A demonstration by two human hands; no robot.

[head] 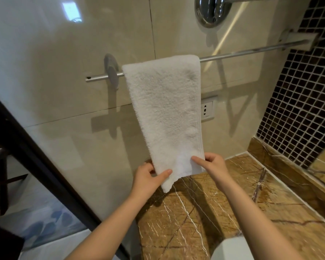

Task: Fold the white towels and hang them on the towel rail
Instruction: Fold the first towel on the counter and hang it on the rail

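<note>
Both hands pinch the lower corners, left hand (148, 175) and right hand (212, 164), to square the folded white towel (165, 113) over the towel rail (242, 52)

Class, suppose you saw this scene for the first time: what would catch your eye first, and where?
A white towel hangs over the metal towel rail on the beige wall, filling the middle of the view. The left hand and right hand pinch its two bottom corners. Beneath them lies a brown marble counter, with dark mosaic tiles to the right.
</note>
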